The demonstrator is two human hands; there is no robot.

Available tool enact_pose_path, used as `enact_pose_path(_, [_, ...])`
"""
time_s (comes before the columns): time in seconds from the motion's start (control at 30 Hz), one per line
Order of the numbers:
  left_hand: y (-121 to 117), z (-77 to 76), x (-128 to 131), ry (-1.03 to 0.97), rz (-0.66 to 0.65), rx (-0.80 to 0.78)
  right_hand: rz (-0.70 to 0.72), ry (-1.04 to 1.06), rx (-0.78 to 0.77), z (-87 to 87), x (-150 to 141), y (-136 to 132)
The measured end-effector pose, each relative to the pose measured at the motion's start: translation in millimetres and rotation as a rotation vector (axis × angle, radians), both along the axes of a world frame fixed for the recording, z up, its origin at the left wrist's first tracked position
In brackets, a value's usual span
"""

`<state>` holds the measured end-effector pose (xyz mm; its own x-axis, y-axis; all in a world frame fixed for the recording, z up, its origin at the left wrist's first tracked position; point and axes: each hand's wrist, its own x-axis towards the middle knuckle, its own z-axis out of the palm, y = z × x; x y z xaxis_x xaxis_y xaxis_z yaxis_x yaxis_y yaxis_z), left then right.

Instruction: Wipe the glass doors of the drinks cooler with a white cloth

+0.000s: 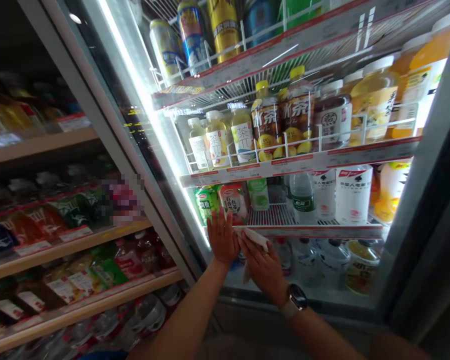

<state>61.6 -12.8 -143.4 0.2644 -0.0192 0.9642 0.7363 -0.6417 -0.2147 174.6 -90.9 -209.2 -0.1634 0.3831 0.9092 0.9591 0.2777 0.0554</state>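
A pale cloth lies under the fingers of my right hand, which presses it against the glass door of a lit drinks fridge. Part of the cloth hangs down below the palm. Just to the left, my left hand rests flat on the same glass with its fingers stretched upward and apart. The two hands are close together. Behind the glass, near my left fingertips, stand a green drink pack and a red one. A dark watch is on my right wrist.
Fridge shelves hold cans, tea bottles and large white-labelled bottles. The metal door frame runs along the right. To the left, wooden shelves carry several rows of bottled drinks.
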Motion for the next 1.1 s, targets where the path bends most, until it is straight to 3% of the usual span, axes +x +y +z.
enact_pose_path(0.1, [-0.1,0.1,0.4,-0.001,-0.008,0.005,-0.066,0.038,0.024,13.4,18.7,-8.3])
enact_pose_path(0.27, [0.7,-1.7,0.9,-0.003,-0.03,-0.003,-0.256,0.312,0.21,46.8,74.6,-27.9])
enact_pose_path(0.4, [1.7,-3.4,1.2,-0.01,-0.03,-0.016,-0.313,0.466,0.296,63.8,104.3,-34.9])
enact_pose_path(0.5, [1.7,-4.2,1.7,-0.014,-0.017,-0.027,-0.314,0.421,0.267,61.0,92.7,-28.4])
enact_pose_path(0.63, [0.8,-4.6,2.0,-0.014,-0.01,-0.023,-0.275,0.302,0.182,42.3,46.8,-13.3])
enact_pose_path(0.83, [0.8,-2.8,1.0,-0.01,0.001,-0.01,-0.067,0.11,0.044,7.8,-8.2,3.6])
enact_pose_path(0.97, [1.0,-1.2,-0.4,0.002,-0.013,0.002,-0.021,0.085,0.021,-1.6,-15.7,6.7])
enact_pose_path(1.1, [1.0,-1.7,-0.7,-0.004,-0.002,-0.003,-0.016,0.016,0.001,8.6,-2.3,0.3])
